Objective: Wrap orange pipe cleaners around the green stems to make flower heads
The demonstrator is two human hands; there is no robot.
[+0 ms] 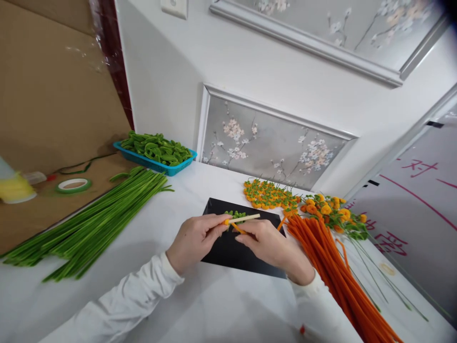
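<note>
My left hand (194,240) is closed in a pinch on the near end of a thin pale wooden stick (246,218), where a bit of orange pipe cleaner (236,227) is wound. My right hand (273,247) is closed on that orange pipe cleaner just below the stick. Both hands hover over a black mat (228,252) on the white table (200,305). A few small green pieces (234,214) lie on the mat behind the stick.
A bundle of long green pipe cleaners (93,224) lies at left, a bundle of orange ones (335,271) at right. Behind are finished orange flowers (267,194), stemmed yellow-orange blooms (332,212), a blue tray of green leaves (157,150), and a green tape roll (73,185).
</note>
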